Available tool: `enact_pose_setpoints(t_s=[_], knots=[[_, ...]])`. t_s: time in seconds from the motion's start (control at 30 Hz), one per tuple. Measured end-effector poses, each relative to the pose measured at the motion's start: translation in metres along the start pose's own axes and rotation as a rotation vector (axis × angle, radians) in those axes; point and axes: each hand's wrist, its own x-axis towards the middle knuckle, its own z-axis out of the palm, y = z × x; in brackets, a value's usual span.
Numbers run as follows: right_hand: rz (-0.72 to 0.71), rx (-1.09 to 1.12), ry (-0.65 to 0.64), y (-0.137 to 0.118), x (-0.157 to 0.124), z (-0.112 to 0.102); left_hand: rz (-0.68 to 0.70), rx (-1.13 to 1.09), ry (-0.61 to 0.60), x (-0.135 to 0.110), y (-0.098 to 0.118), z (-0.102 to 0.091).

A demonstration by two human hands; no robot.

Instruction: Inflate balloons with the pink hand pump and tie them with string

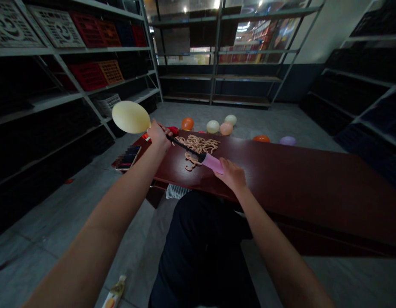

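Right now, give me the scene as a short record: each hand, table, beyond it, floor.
Left hand: closed at the neck of the inflated pale yellow balloon
Right hand: around the near end of the pink-and-black pump
Table: tan strands heaped; phone at left end
Beyond table: several balloons
Floor: bottle, lower left

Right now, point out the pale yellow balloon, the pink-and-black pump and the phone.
Pale yellow balloon [130,116]: head view, middle of its inflated body.
Pink-and-black pump [212,163]: head view, on its pink section.
Phone [129,157]: head view, middle of its dark screen.
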Motion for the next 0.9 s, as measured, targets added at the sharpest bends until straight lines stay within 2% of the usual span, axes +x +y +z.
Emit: enact_pose_setpoints(t_s=[0.1,0.3,0.5,0.6,0.7,0.9], knots=[[0.082,0.044,0.055,0.005,0.000,0.002,0.025,-0.012,-0.039,-0.007,-0.016,0.016],[0.218,0.073,0.096,0.012,0.001,0.003,0.029,-0.003,-0.142,-0.021,-0.064,0.040],[0.262,0.095,0.131,0.016,0.002,0.008,-0.056,0.050,-0.219,-0.061,-0.125,0.039],[0.266,0.101,0.143,0.017,0.002,0.010,-0.076,0.080,-0.246,-0.071,-0.144,0.033],[0.234,0.097,0.127,0.015,0.003,0.012,-0.081,0.090,-0.226,-0.066,-0.142,0.027],[0.095,0.038,0.067,0.002,0.003,0.011,-0.096,0.113,-0.114,-0.041,-0.105,0.009]])
